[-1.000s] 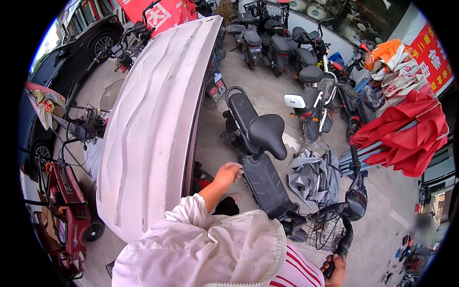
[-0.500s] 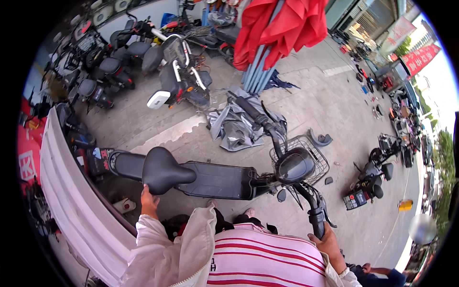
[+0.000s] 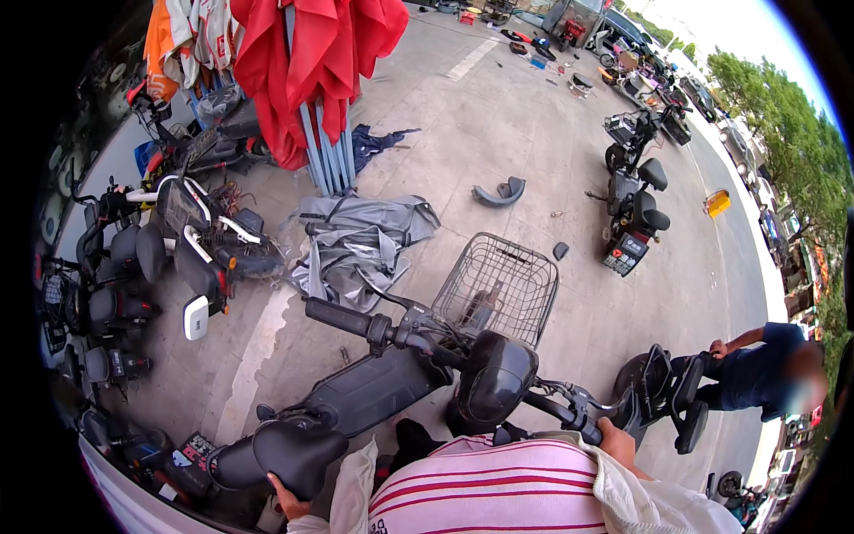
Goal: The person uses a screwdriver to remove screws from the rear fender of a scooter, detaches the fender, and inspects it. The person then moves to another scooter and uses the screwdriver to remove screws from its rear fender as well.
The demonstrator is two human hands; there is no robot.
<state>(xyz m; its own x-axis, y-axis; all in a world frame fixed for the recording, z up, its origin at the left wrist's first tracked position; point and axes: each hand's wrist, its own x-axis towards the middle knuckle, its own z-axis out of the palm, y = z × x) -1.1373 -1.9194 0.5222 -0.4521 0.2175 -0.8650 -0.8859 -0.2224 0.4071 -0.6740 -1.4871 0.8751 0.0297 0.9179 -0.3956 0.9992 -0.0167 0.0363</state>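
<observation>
A black electric scooter stands lengthwise in front of me, its saddle (image 3: pixel 298 452) at the left and its headlight housing (image 3: pixel 500 369) at the right. My left hand (image 3: pixel 286 500) grips the near edge of the saddle; some of its fingers are hidden beneath it. At the right, my right hand (image 3: pixel 617 443) is closed around the near handlebar grip (image 3: pixel 591 433). The far handlebar grip (image 3: pixel 336 315) points left, with no hand on it. A wire basket (image 3: pixel 500 287) sits ahead of the headlight, and a flat black footboard (image 3: pixel 378 392) lies between saddle and handlebar.
A person (image 3: pixel 756 363) stands at the right beside another scooter (image 3: pixel 654 392). Grey sheeting (image 3: pixel 360 245) and a curved grey part (image 3: pixel 500 192) lie on the paving. Folded red umbrellas (image 3: pixel 311 71) stand far left, near parked scooters (image 3: pixel 200 236). Another scooter (image 3: pixel 633 200) stands far right.
My view has turned right, so the surroundings shift left. The scooter's front has swung away from me, and its saddle sits lower in view. Both hands keep their places on it.
</observation>
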